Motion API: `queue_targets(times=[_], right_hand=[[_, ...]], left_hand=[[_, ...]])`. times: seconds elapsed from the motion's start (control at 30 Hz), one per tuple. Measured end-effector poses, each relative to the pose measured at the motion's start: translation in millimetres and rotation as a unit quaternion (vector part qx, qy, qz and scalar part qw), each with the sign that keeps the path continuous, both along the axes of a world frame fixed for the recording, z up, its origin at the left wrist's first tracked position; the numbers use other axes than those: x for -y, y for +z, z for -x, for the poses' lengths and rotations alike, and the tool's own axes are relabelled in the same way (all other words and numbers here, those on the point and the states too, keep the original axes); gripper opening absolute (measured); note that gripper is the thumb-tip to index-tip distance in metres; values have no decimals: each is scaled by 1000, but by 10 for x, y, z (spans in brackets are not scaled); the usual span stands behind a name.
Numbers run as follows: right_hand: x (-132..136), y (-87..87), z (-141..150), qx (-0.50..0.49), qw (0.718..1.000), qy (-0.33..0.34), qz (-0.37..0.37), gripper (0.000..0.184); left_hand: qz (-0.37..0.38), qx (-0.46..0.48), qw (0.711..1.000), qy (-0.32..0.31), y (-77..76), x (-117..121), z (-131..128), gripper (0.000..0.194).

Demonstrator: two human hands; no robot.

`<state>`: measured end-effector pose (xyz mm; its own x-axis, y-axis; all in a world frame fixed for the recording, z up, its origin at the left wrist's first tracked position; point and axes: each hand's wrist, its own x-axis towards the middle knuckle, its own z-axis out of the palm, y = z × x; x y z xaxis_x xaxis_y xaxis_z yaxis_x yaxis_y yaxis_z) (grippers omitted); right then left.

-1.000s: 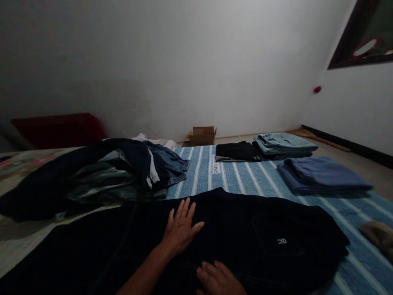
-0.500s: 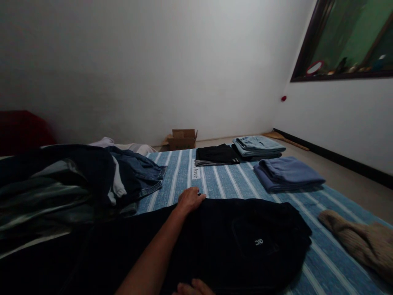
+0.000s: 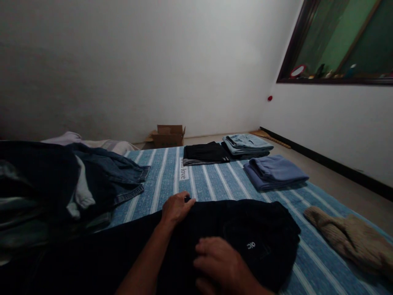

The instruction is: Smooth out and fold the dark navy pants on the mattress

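Observation:
Dark trousers (image 3: 260, 221), with a back pocket marked by small white letters, lie lengthwise across the striped sheet (image 3: 162, 176). My left hand (image 3: 178, 209) pinches the trousers at their far edge, left of the pocket. Over the near middle of the garment is my right hand (image 3: 221, 262), its fingers loosely bent and apart, with nothing seen in them. Whether it touches the cloth I cannot tell. The left end of the trousers fades into shadow beside a heap of dark clothes (image 3: 101, 176).
Folded black clothing (image 3: 205, 152), a stack of light blue jeans (image 3: 248, 143) and folded blue-purple trousers (image 3: 276, 172) lie toward the far right. A brown knitted garment (image 3: 350, 237) rests at right. Behind the bed stands a cardboard box (image 3: 168, 137).
My right hand has come up from the bottom edge to above the trousers. My left hand keeps its pinch on the far edge. The view has turned slightly right.

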<state>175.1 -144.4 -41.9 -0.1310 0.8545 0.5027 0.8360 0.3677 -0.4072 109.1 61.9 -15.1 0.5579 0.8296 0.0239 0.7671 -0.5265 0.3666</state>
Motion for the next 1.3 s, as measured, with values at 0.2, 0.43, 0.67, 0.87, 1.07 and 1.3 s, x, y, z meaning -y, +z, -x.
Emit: queue_targets(times=[0.2,0.43,0.67,0.87,1.07,1.3], right_hand=[[-148,613,-1065,97,944,-271,162,21],[-133,486,-1585,75,883,-295,358,51],[-81,410,-1736,118,843,-342,398,51],[-85,400,-1723,147,841,-357,378,52],[-53,383,-1713,159,838,-371,368,49],[-22,348,-1710,176,840,-371,355,49]], left_hand=[[49,101,993,-34,-47,-99,60,26],[72,176,981,-21,-62,-125,105,26],[57,201,978,-8,-154,-133,92,21],[13,173,985,-5,-235,-102,67,20],[-14,128,992,-14,-236,-63,63,21],[-37,83,995,-35,-200,-48,68,23]])
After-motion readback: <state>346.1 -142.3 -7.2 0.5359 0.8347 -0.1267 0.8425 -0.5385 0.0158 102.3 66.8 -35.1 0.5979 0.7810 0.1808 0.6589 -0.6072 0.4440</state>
